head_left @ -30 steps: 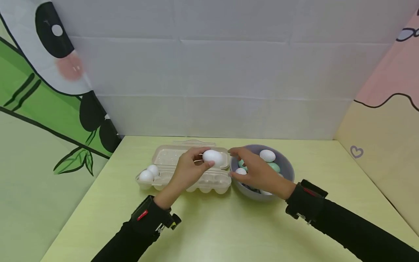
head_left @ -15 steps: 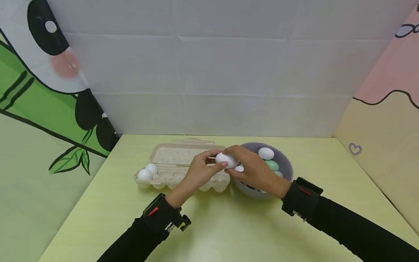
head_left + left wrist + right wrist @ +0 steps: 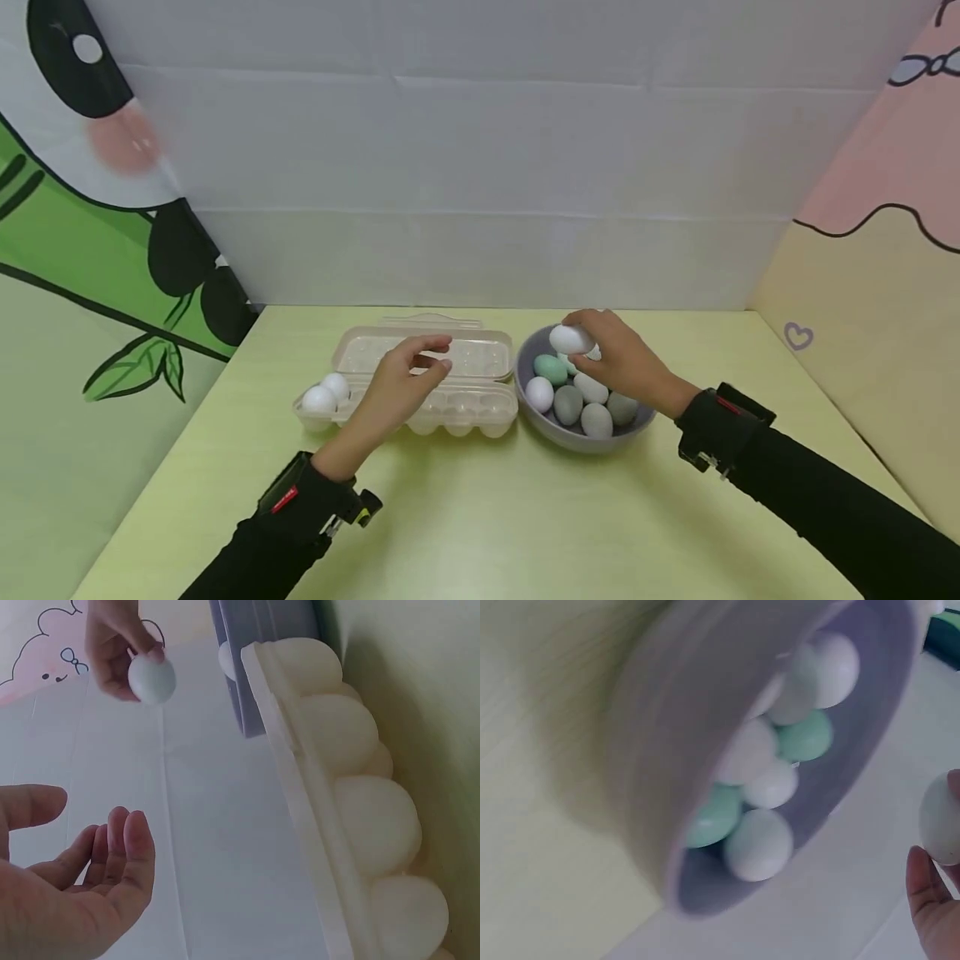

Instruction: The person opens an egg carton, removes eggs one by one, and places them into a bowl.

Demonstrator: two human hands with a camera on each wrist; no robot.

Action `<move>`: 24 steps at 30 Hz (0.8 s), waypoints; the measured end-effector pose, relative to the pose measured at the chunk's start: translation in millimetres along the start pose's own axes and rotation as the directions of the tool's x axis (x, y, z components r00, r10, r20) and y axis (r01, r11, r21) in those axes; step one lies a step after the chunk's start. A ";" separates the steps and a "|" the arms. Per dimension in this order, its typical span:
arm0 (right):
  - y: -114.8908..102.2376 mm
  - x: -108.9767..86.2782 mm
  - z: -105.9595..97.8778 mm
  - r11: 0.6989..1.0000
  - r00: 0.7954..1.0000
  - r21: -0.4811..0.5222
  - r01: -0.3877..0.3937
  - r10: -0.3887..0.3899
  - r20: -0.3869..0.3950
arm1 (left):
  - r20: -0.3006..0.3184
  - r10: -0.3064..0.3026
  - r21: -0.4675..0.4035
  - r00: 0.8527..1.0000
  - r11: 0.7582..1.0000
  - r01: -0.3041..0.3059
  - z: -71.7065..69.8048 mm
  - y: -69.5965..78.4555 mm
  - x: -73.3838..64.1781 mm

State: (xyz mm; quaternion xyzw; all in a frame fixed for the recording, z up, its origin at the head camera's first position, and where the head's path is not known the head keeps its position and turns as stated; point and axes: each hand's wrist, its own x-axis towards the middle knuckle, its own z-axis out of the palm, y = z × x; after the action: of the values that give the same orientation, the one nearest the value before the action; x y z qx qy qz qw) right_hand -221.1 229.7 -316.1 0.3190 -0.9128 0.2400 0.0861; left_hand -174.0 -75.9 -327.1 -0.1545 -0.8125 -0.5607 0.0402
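Observation:
A white egg [image 3: 572,339] is pinched between the thumb and fingers of my right hand [image 3: 618,354], above the back of a grey bowl [image 3: 525,360]. In the left wrist view the same egg [image 3: 152,678] shows under the right hand's fingertips. My left hand [image 3: 401,387] hovers over the clear plastic egg carton [image 3: 480,408] with nothing in it, fingers loosely bent and apart from the thumb. Two white eggs [image 3: 320,399] sit at the carton's left end. White, green [image 3: 551,369] and grey eggs [image 3: 567,405] lie in the bowl.
The carton's lid [image 3: 427,350] lies folded back behind its cups, and the bowl stands close at its right. Both rest on a pale yellow table [image 3: 480,517]. A white sheet [image 3: 465,167] hangs behind, with printed panels at both sides.
Both hands met at the white egg half a second ago. The left hand let it go and drew back left; the right hand took it and moved right, over the bowl.

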 end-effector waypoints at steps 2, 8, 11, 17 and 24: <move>9.4 -2.7 1.4 0.999 0.999 -0.009 -0.036 0.036 0.037 | -0.010 -0.004 0.013 1.000 1.000 0.005 -9.2 -3.9 -1.9; 34.5 -9.2 17.4 0.995 0.993 -0.094 -0.011 0.022 0.120 | -0.050 -0.033 0.010 0.998 0.999 0.034 -28.1 -15.9 -9.2; 40.7 -10.3 24.8 0.993 0.991 -0.118 0.026 -0.010 0.134 | -0.065 -0.061 -0.010 0.996 0.998 0.060 -34.8 -21.1 -14.2; 39.8 -11.1 31.8 0.994 0.981 -0.106 0.009 0.012 0.193 | -0.078 -0.094 -0.031 0.993 0.995 0.092 -44.1 -30.9 -20.4; 36.8 -9.5 37.2 0.992 0.980 -0.123 0.035 -0.009 0.200 | -0.113 -0.106 -0.002 0.988 0.994 0.107 -54.9 -36.5 -22.9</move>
State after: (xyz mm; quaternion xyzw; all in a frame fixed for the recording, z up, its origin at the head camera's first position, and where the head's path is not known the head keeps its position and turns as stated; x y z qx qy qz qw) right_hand -236.7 241.6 -365.6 0.3455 -0.9266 0.1477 0.0170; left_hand -169.0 -143.1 -345.2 -0.0788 -0.8171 -0.5683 0.0566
